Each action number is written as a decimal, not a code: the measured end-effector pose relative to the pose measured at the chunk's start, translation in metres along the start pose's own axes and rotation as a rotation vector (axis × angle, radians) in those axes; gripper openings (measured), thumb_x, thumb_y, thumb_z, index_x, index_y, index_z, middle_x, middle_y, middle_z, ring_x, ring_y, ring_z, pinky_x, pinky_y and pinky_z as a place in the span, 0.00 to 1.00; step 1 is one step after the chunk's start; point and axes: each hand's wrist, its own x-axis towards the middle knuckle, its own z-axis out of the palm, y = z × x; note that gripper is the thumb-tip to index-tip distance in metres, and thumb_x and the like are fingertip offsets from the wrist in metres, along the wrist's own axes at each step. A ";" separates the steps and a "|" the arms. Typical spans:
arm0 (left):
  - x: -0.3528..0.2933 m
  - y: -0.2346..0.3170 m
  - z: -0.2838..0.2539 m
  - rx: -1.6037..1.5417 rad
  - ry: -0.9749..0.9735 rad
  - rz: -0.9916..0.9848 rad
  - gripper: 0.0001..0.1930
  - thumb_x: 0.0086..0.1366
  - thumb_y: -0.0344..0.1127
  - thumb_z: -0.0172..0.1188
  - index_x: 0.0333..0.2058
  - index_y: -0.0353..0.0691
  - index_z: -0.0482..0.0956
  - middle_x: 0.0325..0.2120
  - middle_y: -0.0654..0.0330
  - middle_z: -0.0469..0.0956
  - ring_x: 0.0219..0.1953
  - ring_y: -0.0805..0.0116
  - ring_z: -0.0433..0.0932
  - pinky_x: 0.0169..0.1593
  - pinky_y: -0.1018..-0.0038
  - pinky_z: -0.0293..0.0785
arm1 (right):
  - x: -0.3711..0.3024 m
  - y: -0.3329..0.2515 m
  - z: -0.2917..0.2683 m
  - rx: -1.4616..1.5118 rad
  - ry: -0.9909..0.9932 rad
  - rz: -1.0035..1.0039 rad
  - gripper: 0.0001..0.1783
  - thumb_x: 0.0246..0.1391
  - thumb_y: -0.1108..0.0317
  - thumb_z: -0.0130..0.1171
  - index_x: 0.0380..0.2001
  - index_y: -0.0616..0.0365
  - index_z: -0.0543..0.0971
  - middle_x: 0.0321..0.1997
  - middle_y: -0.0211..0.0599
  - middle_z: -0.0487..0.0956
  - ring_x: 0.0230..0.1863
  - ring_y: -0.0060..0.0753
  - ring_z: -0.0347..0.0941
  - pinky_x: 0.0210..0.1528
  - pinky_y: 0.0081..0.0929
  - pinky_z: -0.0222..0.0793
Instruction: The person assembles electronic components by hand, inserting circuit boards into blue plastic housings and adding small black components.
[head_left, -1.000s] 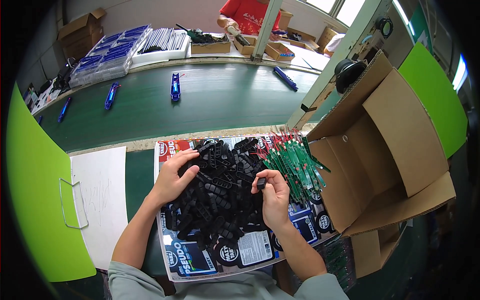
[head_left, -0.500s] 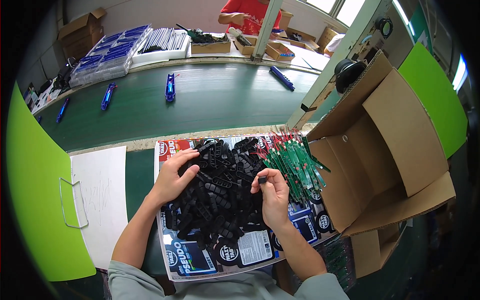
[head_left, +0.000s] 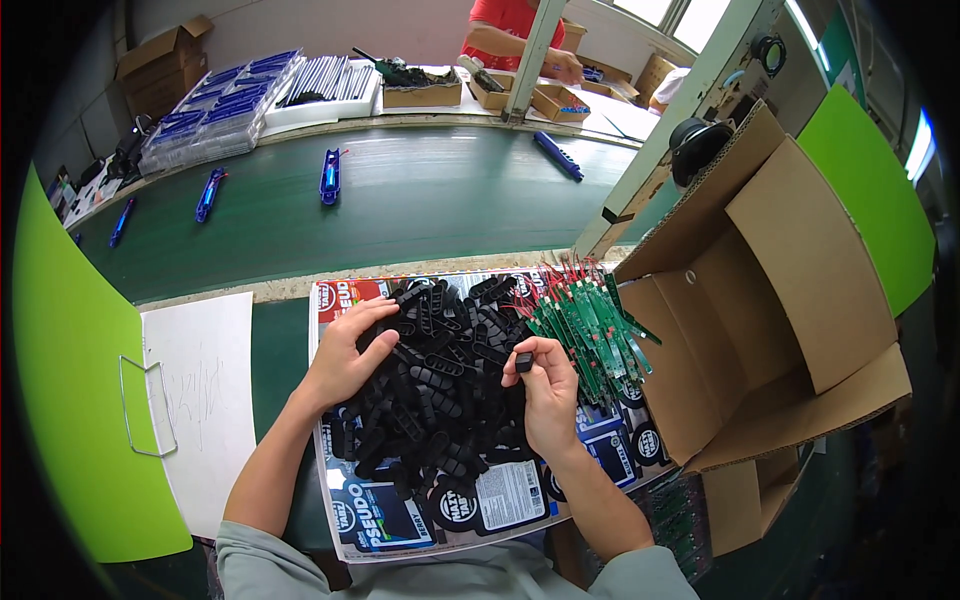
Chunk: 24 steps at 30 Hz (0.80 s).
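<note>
1. Atop the printed sheet point(head_left: 500, 495), a heap of black plastic parts point(head_left: 440, 390) is spread; the sheet seems to serve as a liner that keeps the loose pieces together.
2. The right hand point(head_left: 550, 385) is raised at the heap's right edge. One small black piece point(head_left: 523, 361) is pinched narrowly between thumb and fingertips, apparently lifted clear so it can be looked over.
3. The left hand point(head_left: 345, 350) is laid on the heap's left side, fingers spread and curled into the parts, nothing lifted; it appears to be sorting through or steadying the pile.
4. Right of the heap, green circuit boards point(head_left: 585, 330) with red leads are fanned within easy reach; beyond them an open cardboard box point(head_left: 790, 300) is tipped toward the person.
5. Left of the heap, a white paper point(head_left: 205, 400) and a green divider point(head_left: 70, 400) are seen.
6. Behind the heap, a dark green conveyor belt point(head_left: 420, 205) carries blue items point(head_left: 330, 175); another person in red point(head_left: 515, 25) works at the far side.
</note>
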 end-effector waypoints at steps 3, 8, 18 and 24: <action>0.001 0.001 0.000 -0.003 0.000 -0.002 0.23 0.68 0.39 0.63 0.56 0.30 0.79 0.58 0.43 0.78 0.63 0.48 0.75 0.68 0.61 0.66 | 0.000 -0.001 0.001 -0.002 -0.002 -0.008 0.10 0.69 0.79 0.44 0.48 0.60 0.73 0.39 0.34 0.77 0.38 0.22 0.73 0.44 0.23 0.72; 0.001 0.002 0.000 0.004 0.000 0.002 0.22 0.68 0.39 0.63 0.56 0.30 0.80 0.58 0.43 0.78 0.63 0.48 0.75 0.68 0.61 0.66 | 0.000 -0.001 0.002 -0.001 -0.002 -0.019 0.10 0.69 0.79 0.45 0.48 0.60 0.73 0.39 0.33 0.77 0.38 0.22 0.73 0.44 0.23 0.72; 0.001 0.002 0.000 -0.001 -0.005 0.001 0.22 0.68 0.39 0.62 0.56 0.30 0.79 0.58 0.42 0.78 0.64 0.48 0.75 0.68 0.61 0.66 | 0.000 -0.002 0.003 -0.017 0.017 -0.006 0.09 0.70 0.78 0.48 0.49 0.62 0.76 0.38 0.32 0.78 0.36 0.20 0.74 0.43 0.21 0.72; 0.000 0.001 0.000 -0.003 -0.004 0.001 0.23 0.68 0.39 0.62 0.56 0.30 0.79 0.58 0.43 0.78 0.64 0.48 0.75 0.69 0.61 0.66 | -0.001 -0.007 0.005 -0.064 0.023 0.010 0.11 0.70 0.76 0.50 0.51 0.64 0.78 0.38 0.31 0.79 0.36 0.19 0.75 0.43 0.18 0.72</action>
